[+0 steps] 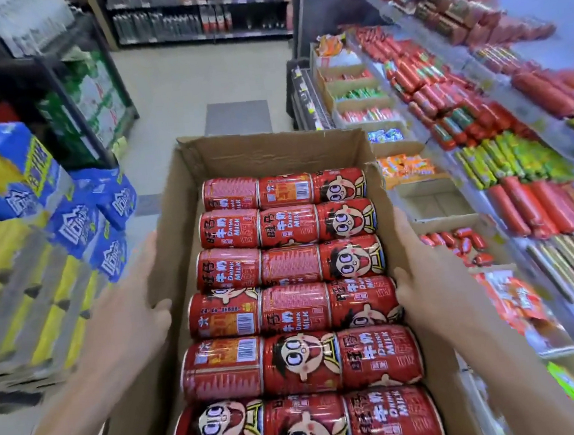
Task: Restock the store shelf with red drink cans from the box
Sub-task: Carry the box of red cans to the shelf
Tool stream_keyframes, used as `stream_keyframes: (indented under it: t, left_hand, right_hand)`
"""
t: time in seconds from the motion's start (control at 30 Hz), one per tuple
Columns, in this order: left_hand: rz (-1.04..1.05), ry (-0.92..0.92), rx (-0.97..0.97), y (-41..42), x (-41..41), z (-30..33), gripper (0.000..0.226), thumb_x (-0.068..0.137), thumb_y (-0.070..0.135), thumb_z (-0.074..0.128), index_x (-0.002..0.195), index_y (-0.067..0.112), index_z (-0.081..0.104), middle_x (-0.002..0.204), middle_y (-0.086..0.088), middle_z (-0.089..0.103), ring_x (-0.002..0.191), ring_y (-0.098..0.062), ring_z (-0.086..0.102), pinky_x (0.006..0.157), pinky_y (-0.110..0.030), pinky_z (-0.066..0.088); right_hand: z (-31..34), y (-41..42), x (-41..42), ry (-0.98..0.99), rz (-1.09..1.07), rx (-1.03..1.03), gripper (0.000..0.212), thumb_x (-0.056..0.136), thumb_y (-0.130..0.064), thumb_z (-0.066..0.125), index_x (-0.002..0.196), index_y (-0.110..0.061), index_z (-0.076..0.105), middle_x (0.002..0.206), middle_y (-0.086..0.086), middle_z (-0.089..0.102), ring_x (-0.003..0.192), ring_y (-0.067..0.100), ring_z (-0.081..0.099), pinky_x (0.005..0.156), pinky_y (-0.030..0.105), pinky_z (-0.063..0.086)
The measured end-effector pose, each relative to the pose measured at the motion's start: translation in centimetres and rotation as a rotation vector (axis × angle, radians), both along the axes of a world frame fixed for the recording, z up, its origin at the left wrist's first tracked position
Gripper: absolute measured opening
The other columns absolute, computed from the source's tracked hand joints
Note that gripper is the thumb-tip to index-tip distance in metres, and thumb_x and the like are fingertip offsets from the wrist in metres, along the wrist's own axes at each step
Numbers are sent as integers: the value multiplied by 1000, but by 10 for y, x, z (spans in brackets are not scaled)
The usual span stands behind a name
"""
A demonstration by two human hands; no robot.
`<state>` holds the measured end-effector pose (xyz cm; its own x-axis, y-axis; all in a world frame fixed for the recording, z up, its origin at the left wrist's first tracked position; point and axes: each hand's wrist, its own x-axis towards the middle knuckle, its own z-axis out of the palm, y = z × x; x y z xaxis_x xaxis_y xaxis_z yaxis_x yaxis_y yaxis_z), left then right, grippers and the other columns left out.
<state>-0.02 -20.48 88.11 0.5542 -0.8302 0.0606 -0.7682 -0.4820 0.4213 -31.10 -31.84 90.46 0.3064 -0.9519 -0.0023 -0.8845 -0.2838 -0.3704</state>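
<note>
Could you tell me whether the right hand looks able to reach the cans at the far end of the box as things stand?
Probably yes, once it lets go: the right hand grips the box wall, the box is open-topped, and nothing covers the far cans.

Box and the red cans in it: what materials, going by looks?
Box: corrugated cardboard, matte brown, with creased walls and a torn, raw edge at the far flap. Red cans: probably thin metal under glossy printed red coating; highlights run along the curved sides and silvery rims show between cans. Aluminium or steel cannot be told.
</note>
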Motion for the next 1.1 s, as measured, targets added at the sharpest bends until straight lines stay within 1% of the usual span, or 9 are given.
stream_keyframes:
  t: [0.1, 0.2, 0.27, 0.37, 0.43, 0.63, 0.83, 1.03, 1.1]
  left_hand:
    - [-12, -39, 3, -42, 26, 3, 101, 80, 12, 72, 154, 43, 9, 72, -9, 55, 77, -35, 58, 64, -37, 40]
    - [-3, -20, 5, -84, 48, 5, 102, 82, 12, 71, 153, 45, 7, 86, -16, 63, 82, -36, 60, 67, -37, 45]
    - [-2, 9, 7, -112, 58, 7, 101, 82, 10, 71, 153, 45, 8, 72, -10, 59, 71, -31, 55, 63, -35, 41]
    - [21, 8, 37, -156, 72, 9, 99, 83, 11, 70, 153, 45, 8, 57, -3, 47, 65, -30, 53, 62, -36, 41]
    - [39, 11, 44, -189, 83, 9, 99, 83, 12, 70, 153, 46, 7, 58, -5, 50, 65, -31, 55, 63, -38, 46]
    - [59, -7, 35, -312, 105, 7, 98, 84, 12, 69, 154, 42, 8, 67, -12, 58, 72, -34, 56, 66, -39, 45]
    - [85, -29, -18, -437, 122, 11, 95, 85, 11, 69, 153, 44, 12, 99, -21, 67, 88, -38, 62, 72, -41, 46]
    - [78, -20, 32, -551, 153, 6, 87, 86, 9, 67, 153, 37, 20, 97, -26, 68, 98, -42, 59, 68, -40, 35]
    - [96, 0, 38, -591, 172, 2, 87, 84, 7, 69, 152, 36, 24, 85, -25, 68, 89, -41, 61, 65, -38, 35]
  right_hand:
    - [5, -39, 27, 8, -12, 28, 93, 88, -5, 55, 158, -31, 0, 64, 0, 47, 77, 35, 58, 57, 39, 30]
    - [4, -82, 46, -63, -16, 17, 91, 88, -4, 56, 158, -34, 5, 66, 3, 51, 61, 27, 54, 53, 38, 34]
    - [-1, -112, 56, -50, -7, 9, 93, 89, -5, 56, 159, -34, 1, 75, 16, 60, 70, 38, 58, 59, 42, 39]
    - [-9, -160, 72, -11, -7, -10, 90, 92, -7, 54, 158, -32, 0, 78, 15, 55, 84, 42, 57, 62, 41, 35]
    - [-10, -195, 83, 21, -24, -4, 89, 94, -10, 53, 158, -34, -3, 83, 16, 55, 90, 40, 57, 62, 39, 30]
    - [-15, -330, 108, -81, -19, 16, 89, 92, -9, 56, 159, -36, 3, 109, 27, 63, 94, 44, 61, 74, 44, 48]
    - [-4, -460, 132, -12, 22, 39, 91, 95, -12, 52, 156, -39, -11, 78, 7, 51, 57, 17, 39, 54, 35, 29]
    - [-19, -578, 165, -58, 60, 84, 93, 91, -7, 54, 158, -35, -4, 84, 14, 63, 76, 35, 59, 62, 40, 43]
    - [-24, -617, 181, -64, 52, 103, 93, 90, -8, 53, 157, -37, -5, 82, 15, 62, 77, 34, 61, 61, 39, 44]
